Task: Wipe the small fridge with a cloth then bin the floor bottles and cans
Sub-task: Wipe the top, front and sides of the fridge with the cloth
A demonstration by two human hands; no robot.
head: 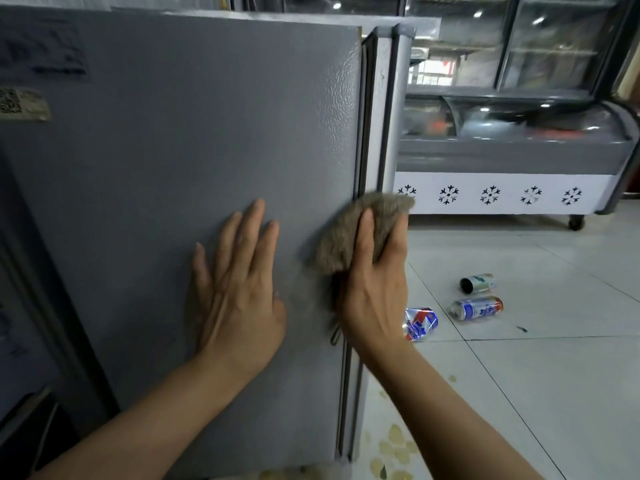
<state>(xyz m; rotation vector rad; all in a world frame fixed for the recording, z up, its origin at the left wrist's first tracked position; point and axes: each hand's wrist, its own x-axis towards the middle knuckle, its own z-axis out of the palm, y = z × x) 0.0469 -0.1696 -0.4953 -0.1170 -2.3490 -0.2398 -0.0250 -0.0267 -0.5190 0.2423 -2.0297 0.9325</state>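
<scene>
Grey pebbled metal fills most of my view: the side panel of the small fridge (180,161), with its door edge and dark gasket running down at right of centre. My left hand (239,289) lies flat on that panel, fingers straight and slightly spread, palm pressed to the surface, holding nothing. My right hand (375,292) grips a brown-grey fuzzy cloth (356,226), thumb over the front of the wad and fingers curled behind it; the cloth is bunched against the fridge's front corner, by the gasket line. Two stickers (24,103) sit at the upper left of the panel, print blurred. On the pale tiled floor (554,375), right of the fridge, three cans lie on their sides: a crushed blue-and-white can (420,323) nearest the fridge and partly hidden by my right wrist, a blue-and-silver can (477,307) just beyond it, and a pale can (478,283) with its dark mouth toward me, a little farther back. Yellowish stains (394,445) mark the floor near the fridge base. Behind stands a glass-topped display freezer (502,161) on castors, snowflake marks along its white lower band.
</scene>
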